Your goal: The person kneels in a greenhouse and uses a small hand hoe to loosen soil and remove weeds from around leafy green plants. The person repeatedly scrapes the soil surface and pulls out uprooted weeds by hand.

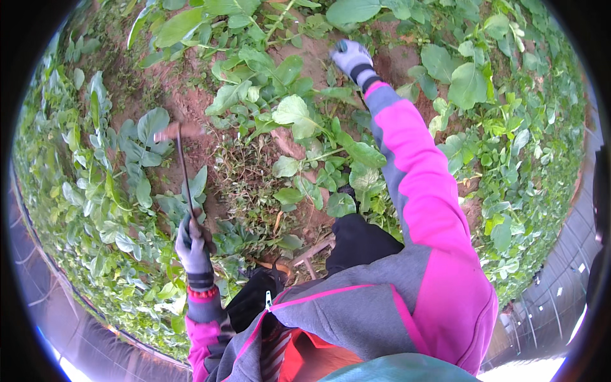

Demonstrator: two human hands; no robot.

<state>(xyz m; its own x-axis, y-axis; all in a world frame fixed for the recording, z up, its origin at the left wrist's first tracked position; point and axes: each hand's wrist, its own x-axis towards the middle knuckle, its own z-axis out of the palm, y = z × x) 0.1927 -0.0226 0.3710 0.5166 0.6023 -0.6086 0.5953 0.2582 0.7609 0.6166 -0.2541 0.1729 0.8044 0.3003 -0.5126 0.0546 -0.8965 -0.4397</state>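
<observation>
Gripped in my gloved left hand (194, 241) is a small hand hoe (184, 164). Its thin metal shank points away from me, and its blurred blade lies crosswise over the soil and leafy plants. My right hand (352, 56), in a grey glove with dark cuff bands, reaches far forward, low over bare soil. Its fingers look curled downward, and whether anything is in them is hidden. Between my hands grow broad-leaved green plants (296, 117). Closer to me lies a patch of small, partly wilted weeds (250, 176) on reddish soil.
Dense leafy crops (506, 138) spread on both sides. Near my black-trousered knee (363, 238) stands a low frame (312, 253), perhaps a small stool. Dark ground sheeting (549, 296) borders the bed at lower right, with similar sheeting at lower left.
</observation>
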